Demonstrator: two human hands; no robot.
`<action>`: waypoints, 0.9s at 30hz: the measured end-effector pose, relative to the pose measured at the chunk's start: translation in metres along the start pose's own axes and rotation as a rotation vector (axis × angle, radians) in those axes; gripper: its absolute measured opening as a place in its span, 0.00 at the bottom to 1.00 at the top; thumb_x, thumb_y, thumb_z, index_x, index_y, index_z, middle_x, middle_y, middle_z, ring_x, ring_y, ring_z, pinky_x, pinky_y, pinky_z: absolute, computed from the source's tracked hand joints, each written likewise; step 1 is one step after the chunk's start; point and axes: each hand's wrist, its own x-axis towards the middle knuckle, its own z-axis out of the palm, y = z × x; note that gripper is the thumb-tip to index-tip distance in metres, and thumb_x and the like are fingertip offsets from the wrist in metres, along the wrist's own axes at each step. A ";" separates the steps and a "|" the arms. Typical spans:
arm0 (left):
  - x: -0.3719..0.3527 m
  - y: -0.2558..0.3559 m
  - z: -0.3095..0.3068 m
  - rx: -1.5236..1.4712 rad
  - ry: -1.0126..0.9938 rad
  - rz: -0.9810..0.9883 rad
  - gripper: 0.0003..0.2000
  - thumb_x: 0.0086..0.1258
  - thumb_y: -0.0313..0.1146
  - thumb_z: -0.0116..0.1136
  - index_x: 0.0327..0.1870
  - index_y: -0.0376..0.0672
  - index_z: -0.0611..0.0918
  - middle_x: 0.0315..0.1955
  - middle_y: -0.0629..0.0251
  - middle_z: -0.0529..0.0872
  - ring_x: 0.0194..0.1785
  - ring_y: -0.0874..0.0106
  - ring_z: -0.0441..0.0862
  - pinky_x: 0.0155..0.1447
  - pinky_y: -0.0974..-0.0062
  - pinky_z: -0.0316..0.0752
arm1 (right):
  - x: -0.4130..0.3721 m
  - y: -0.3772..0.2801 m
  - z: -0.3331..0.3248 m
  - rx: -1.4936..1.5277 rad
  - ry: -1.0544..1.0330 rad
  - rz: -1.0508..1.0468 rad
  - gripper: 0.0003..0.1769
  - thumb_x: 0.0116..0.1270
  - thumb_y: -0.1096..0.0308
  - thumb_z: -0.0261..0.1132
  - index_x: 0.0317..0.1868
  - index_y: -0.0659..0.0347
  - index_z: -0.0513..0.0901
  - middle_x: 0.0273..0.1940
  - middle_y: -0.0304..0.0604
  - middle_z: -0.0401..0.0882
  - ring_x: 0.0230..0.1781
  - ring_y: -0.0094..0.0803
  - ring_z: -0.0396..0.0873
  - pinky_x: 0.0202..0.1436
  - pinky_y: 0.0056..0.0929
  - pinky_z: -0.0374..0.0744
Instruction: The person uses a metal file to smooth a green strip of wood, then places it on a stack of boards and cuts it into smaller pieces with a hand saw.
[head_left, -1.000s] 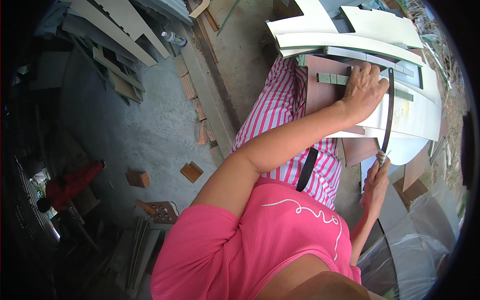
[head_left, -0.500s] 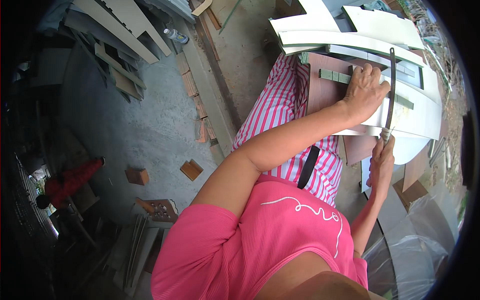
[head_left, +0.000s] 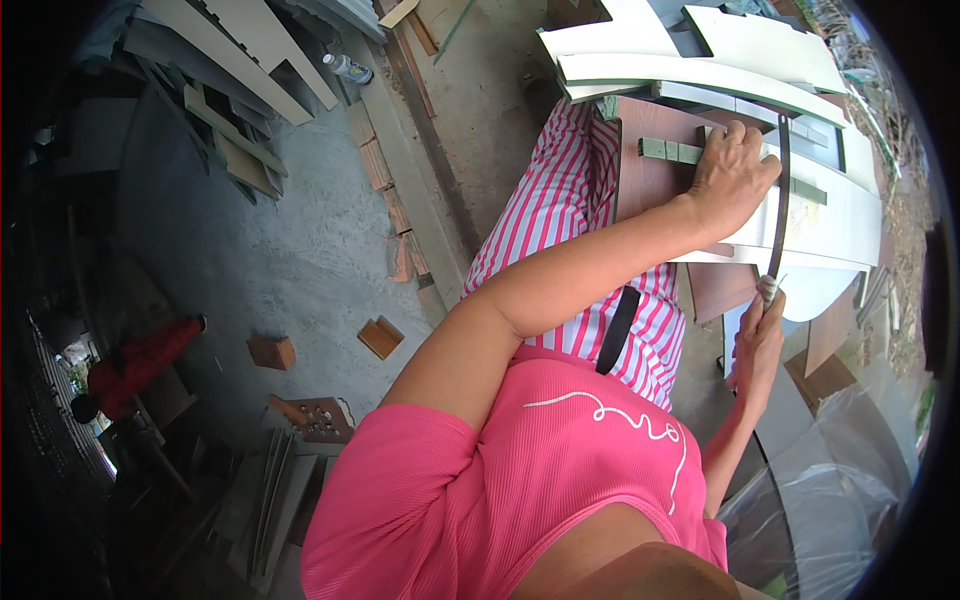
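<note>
My left hand (head_left: 735, 180) is closed over a narrow green strip (head_left: 668, 151) with cross lines on it, pressing it down on a brown wood-grain board (head_left: 650, 185). The strip shows on both sides of the hand. My right hand (head_left: 760, 345) grips the wrapped handle of a long, thin, dark saw blade (head_left: 781, 205). That blade crosses the strip just right of my left fingers and points away from me. Whether its edge has cut into the strip is too small to tell. Pale dust lies on the white panel (head_left: 845, 225) beside it.
White cut panels (head_left: 690, 70) are stacked beyond the board. Clear plastic sheeting (head_left: 830, 480) lies at lower right. On the concrete floor are wooden blocks (head_left: 271, 351) and a white bottle (head_left: 348, 69). A person in red (head_left: 145, 365) is at far left.
My right hand has drawn the saw blade a little back toward my body. My left hand stays on the strip.
</note>
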 end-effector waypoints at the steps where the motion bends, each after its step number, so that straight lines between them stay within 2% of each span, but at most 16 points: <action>1: 0.000 0.000 0.000 -0.002 -0.004 -0.003 0.04 0.54 0.29 0.64 0.28 0.40 0.84 0.29 0.58 0.75 0.39 0.62 0.72 0.42 0.63 0.66 | 0.008 -0.001 0.002 0.002 0.011 -0.026 0.15 0.81 0.58 0.47 0.58 0.57 0.67 0.19 0.42 0.67 0.15 0.27 0.61 0.18 0.33 0.64; 6: 0.000 -0.001 0.000 -0.012 0.014 -0.016 0.04 0.54 0.29 0.63 0.30 0.41 0.84 0.30 0.58 0.76 0.40 0.62 0.72 0.43 0.62 0.66 | 0.029 -0.009 0.005 0.021 0.016 -0.076 0.15 0.81 0.58 0.47 0.57 0.58 0.67 0.18 0.40 0.64 0.14 0.26 0.59 0.17 0.33 0.62; 12: 0.001 -0.003 0.000 -0.004 0.011 -0.019 0.05 0.54 0.29 0.64 0.31 0.41 0.84 0.31 0.58 0.76 0.41 0.61 0.72 0.44 0.61 0.66 | 0.004 0.000 0.004 0.027 0.021 -0.082 0.15 0.81 0.59 0.46 0.59 0.58 0.68 0.18 0.41 0.64 0.15 0.27 0.59 0.18 0.34 0.63; 15: 0.001 -0.003 0.001 -0.002 0.017 -0.007 0.05 0.54 0.29 0.64 0.31 0.41 0.84 0.31 0.58 0.76 0.42 0.61 0.72 0.45 0.61 0.67 | -0.014 -0.006 0.000 0.087 0.026 -0.017 0.15 0.81 0.60 0.46 0.59 0.57 0.69 0.19 0.40 0.65 0.16 0.27 0.60 0.19 0.33 0.63; 17: 0.000 -0.004 0.001 -0.019 0.005 -0.007 0.05 0.54 0.29 0.64 0.32 0.41 0.84 0.31 0.58 0.76 0.42 0.61 0.72 0.46 0.61 0.67 | -0.017 -0.010 -0.007 0.051 -0.097 0.127 0.17 0.80 0.62 0.46 0.64 0.57 0.65 0.26 0.57 0.76 0.21 0.35 0.70 0.30 0.39 0.73; 18: 0.000 -0.004 0.002 -0.019 0.004 -0.006 0.05 0.54 0.29 0.64 0.32 0.41 0.84 0.31 0.58 0.76 0.42 0.61 0.72 0.46 0.61 0.67 | -0.017 -0.009 -0.006 0.052 -0.097 0.129 0.17 0.80 0.62 0.46 0.64 0.57 0.65 0.26 0.57 0.76 0.21 0.35 0.70 0.30 0.39 0.73; 20: 0.001 -0.005 0.002 -0.007 0.019 0.003 0.06 0.54 0.29 0.64 0.32 0.41 0.84 0.30 0.59 0.75 0.41 0.61 0.71 0.46 0.61 0.67 | -0.013 -0.007 -0.003 0.077 -0.030 0.072 0.15 0.81 0.60 0.47 0.60 0.57 0.69 0.20 0.40 0.66 0.16 0.25 0.62 0.19 0.32 0.64; 27: 0.000 -0.005 0.001 0.001 0.017 0.002 0.05 0.55 0.29 0.64 0.31 0.42 0.84 0.31 0.59 0.75 0.41 0.61 0.71 0.46 0.61 0.67 | 0.025 -0.008 0.006 0.055 0.007 -0.079 0.15 0.81 0.59 0.46 0.60 0.57 0.69 0.19 0.42 0.68 0.15 0.26 0.62 0.19 0.32 0.65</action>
